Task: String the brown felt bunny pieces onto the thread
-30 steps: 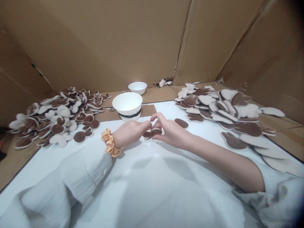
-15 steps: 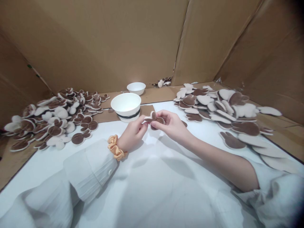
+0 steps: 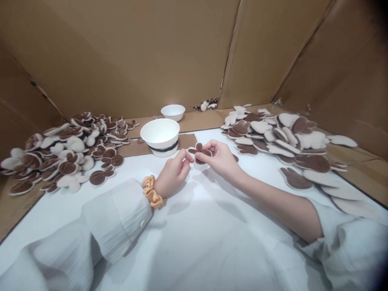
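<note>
My right hand (image 3: 216,158) pinches a small brown fabric rabbit-head piece (image 3: 199,149) with pale edges, its ears pointing up and to the left. The piece is above the white table surface, partly covered by my thumb and fingers. Just left of it, my left hand (image 3: 176,171) is closed, thumb against curled fingers, apart from the piece. Anything between those fingertips is hidden or too small to see. Behind my left hand stands a white bowl (image 3: 160,131) with a black band round its lower part.
A second white bowl (image 3: 172,111) stands farther back. Small brown-and-white rabbit-head pieces (image 3: 74,143) lie heaped at left; larger ones (image 3: 285,137) are piled at right. More pieces (image 3: 207,104) lie at a gap in the cardboard wall (image 3: 136,52).
My left hand has come off the rabbit-head piece and shifted slightly down and right. The piece now shows its brown face more fully in my right hand.
</note>
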Demonstrator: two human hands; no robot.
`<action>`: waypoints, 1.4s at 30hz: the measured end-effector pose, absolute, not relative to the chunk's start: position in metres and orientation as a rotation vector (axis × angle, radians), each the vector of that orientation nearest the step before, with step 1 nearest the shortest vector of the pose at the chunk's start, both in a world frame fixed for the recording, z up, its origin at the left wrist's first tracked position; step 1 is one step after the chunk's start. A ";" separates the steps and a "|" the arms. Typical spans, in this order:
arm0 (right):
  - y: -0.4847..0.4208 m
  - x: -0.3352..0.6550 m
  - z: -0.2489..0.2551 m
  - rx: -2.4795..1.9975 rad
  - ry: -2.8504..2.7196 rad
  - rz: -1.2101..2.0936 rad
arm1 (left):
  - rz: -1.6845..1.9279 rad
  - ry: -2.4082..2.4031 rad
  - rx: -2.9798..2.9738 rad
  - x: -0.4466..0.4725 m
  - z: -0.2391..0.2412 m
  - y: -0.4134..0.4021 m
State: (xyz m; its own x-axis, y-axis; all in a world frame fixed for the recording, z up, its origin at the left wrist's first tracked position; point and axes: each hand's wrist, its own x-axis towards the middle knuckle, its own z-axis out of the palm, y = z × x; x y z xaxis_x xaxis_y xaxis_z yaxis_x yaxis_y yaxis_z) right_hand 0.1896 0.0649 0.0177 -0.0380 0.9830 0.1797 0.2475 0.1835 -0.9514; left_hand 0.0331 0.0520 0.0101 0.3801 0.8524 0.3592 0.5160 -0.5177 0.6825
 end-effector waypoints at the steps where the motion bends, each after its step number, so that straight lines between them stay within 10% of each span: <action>1: 0.066 0.189 0.016 -1.251 -1.494 0.921 | 0.971 1.194 2.195 0.033 0.009 0.052; 7: 0.082 0.201 0.018 -1.375 -1.366 0.676 | 0.885 1.235 2.371 0.027 0.000 0.055; 31: 0.063 0.191 0.041 -0.824 -1.190 1.518 | 0.844 2.058 2.801 -0.002 0.012 0.104; 42: 0.056 0.188 0.040 -0.871 -1.179 1.576 | 1.450 1.355 2.374 0.014 0.018 0.068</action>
